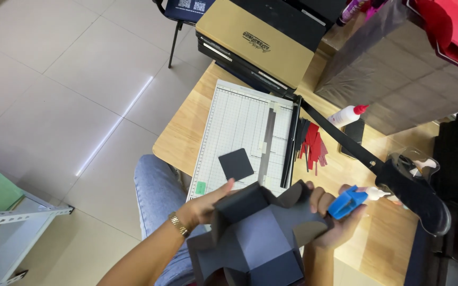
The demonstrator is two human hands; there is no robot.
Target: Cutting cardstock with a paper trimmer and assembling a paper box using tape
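Left hand (203, 205) grips the folded dark grey cardboard box (255, 238) to steady it, while right hand (335, 222) clasps a blue glue applicator (347, 202) at its flap.

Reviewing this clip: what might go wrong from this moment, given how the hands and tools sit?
1. The right hand grips both the blue tool and the folded black card piece, so either may slip.
2. The paper cutter's raised arm angles over the table near that hand and might get knocked.
3. The red and black strips lie loose and may scatter.
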